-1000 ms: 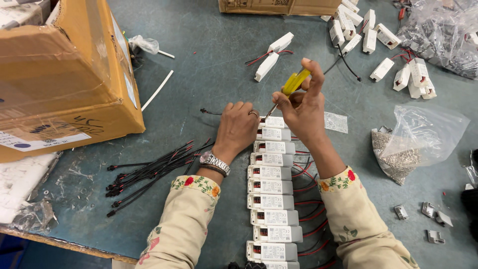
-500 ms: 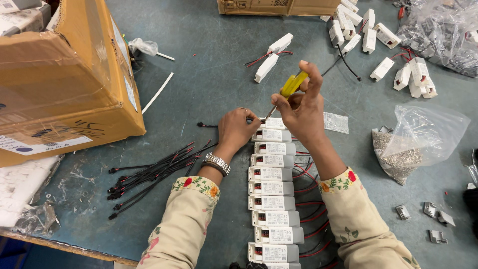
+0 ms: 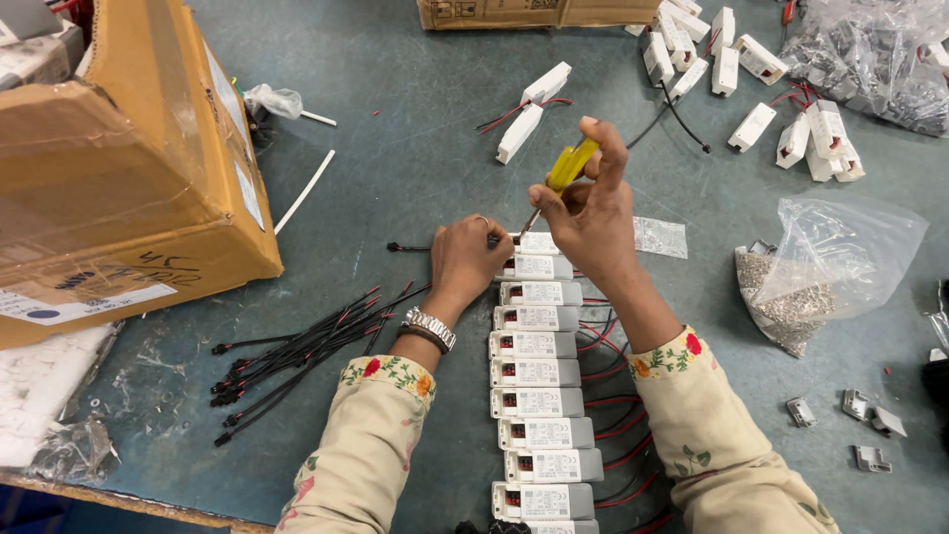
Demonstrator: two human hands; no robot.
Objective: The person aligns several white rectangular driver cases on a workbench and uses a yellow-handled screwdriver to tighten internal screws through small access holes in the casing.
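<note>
1. Head view: I look down on a grey-green table (image 3: 395, 119) where white oblong modules (image 3: 539, 374) lie in one straight column between my forearms, each touching the next, their red and black wires fanning out on the right side. I judge the line-up lets each unit be worked on in turn.
2. My right hand (image 3: 591, 213) is curled around a yellow-handled screwdriver (image 3: 559, 180), thumb and fingers pinching the handle. The shaft slants down-left, its tip meeting the top module (image 3: 539, 242).
3. My left hand (image 3: 469, 259) is pressed down beside that top module, fingers bent and closed on a black lead (image 3: 415, 246); it seems to steady the wire at the terminal.
4. A bundle of black leads (image 3: 301, 351) lies near my left wrist.
5. A cardboard box (image 3: 119, 168) stands at far left; a clear bag of small metal parts (image 3: 820, 277) lies to the right.
</note>
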